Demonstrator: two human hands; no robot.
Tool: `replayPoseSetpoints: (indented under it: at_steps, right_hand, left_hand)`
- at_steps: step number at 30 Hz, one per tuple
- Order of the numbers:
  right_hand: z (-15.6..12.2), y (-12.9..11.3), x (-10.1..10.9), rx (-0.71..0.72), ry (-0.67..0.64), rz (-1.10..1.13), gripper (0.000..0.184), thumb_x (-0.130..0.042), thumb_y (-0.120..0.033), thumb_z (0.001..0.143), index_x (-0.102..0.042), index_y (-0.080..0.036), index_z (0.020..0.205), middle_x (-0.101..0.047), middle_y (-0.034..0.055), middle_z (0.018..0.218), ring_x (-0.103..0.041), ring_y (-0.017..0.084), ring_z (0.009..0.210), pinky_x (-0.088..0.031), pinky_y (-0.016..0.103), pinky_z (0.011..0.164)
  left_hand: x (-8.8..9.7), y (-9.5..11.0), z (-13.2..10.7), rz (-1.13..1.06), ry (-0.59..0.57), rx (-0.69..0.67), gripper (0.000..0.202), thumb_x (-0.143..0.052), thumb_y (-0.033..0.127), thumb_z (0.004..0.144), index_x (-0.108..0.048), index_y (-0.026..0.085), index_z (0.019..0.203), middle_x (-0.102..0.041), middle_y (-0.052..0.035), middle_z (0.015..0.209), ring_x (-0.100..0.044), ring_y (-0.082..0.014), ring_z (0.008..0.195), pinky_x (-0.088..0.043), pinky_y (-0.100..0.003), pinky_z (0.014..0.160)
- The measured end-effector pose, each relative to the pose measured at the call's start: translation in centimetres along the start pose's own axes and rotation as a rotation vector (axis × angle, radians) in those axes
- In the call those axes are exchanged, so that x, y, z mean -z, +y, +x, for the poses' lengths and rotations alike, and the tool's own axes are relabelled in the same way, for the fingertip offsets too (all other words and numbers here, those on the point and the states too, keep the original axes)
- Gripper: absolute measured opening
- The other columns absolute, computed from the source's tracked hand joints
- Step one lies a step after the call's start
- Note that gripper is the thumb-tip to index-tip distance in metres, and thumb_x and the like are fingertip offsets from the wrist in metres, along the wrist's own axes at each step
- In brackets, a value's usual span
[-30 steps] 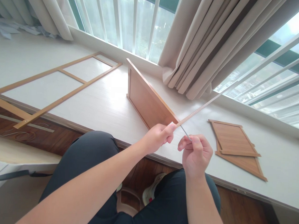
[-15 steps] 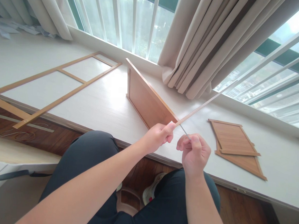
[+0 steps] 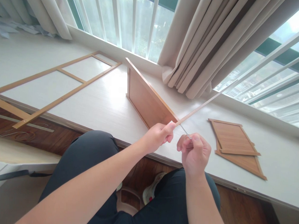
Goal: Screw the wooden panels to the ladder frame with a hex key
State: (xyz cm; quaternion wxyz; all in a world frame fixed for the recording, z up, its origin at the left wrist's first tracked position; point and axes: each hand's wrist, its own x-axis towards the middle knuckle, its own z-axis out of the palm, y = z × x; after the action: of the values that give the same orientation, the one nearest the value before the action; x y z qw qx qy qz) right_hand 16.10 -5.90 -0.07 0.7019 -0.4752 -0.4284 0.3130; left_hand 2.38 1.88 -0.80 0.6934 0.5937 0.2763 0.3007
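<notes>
My left hand (image 3: pixel 160 135) is closed around the near end of a long wooden strip (image 3: pixel 201 105), its thumb pressed on top. That end meets the corner of a wooden panel (image 3: pixel 150 95), which stands tilted on its edge on the white ledge. My right hand (image 3: pixel 195 152) pinches a thin grey metal rod, seemingly an Allen key (image 3: pixel 184 129), between thumb and fingers. Its far tip reaches the joint of strip and panel; the fingers hide the other end. Whether a screw sits there is hidden.
An open wooden frame (image 3: pixel 72 80) lies at left, overhanging the front edge of the white ledge (image 3: pixel 100 107). Two smaller wooden panels (image 3: pixel 237 138) lie overlapped at right. Curtains (image 3: pixel 190 61) and a barred window line the back. My knees (image 3: pixel 94 149) are against the ledge.
My right hand has turned very slightly on the Allen key, its fingers shifting a little. My left hand, the strip and the panel stay in place.
</notes>
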Motion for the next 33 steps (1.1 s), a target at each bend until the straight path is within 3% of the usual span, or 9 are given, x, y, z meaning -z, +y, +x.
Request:
replayPoseSetpoints:
  at_steps: [14,19,25,33]
  right_hand:
    - [-0.4,1.2,0.8,0.193,0.09,-0.378,0.041,-0.06,-0.047,0.102,-0.062,-0.02,0.071,-0.062,-0.0022,0.056,-0.056,0.014,0.05,-0.043,0.029,0.055]
    - [-0.5,0.4,0.6,0.215,0.098,-0.48,0.04,-0.057,-0.043,0.105,-0.062,-0.02,0.072,-0.062,-0.0025,0.059,-0.057,0.013,0.053,-0.045,0.027,0.057]
    - [-0.4,-0.3,1.0,0.36,0.011,-0.617,0.034,-0.054,-0.036,0.106,-0.063,-0.022,0.077,-0.064,-0.0021,0.066,-0.06,0.013,0.06,-0.046,0.028,0.064]
    - [-0.5,-0.4,0.8,0.331,0.037,-0.626,0.039,-0.053,-0.037,0.106,-0.063,-0.021,0.073,-0.064,-0.0017,0.065,-0.059,0.013,0.06,-0.044,0.028,0.063]
  left_hand:
    - [0.0,-0.1,0.0,0.0,0.0,-0.007,0.072,-0.037,0.076,0.095,-0.053,0.018,0.056,-0.04,0.0021,0.049,-0.036,-0.0101,0.05,-0.029,-0.027,0.051]
    - [0.0,0.0,0.0,0.01,0.006,0.003,0.072,-0.037,0.077,0.095,-0.053,0.018,0.056,-0.04,0.0018,0.049,-0.036,-0.0104,0.05,-0.029,-0.027,0.05]
    - [0.0,0.4,-0.1,0.024,0.0,0.016,0.072,-0.036,0.079,0.094,-0.052,0.018,0.057,-0.04,0.0019,0.049,-0.037,-0.0104,0.05,-0.029,-0.027,0.051]
    - [0.0,0.2,0.0,0.031,0.001,0.017,0.072,-0.036,0.077,0.095,-0.052,0.018,0.057,-0.04,0.002,0.049,-0.035,-0.0104,0.049,-0.029,-0.027,0.051]
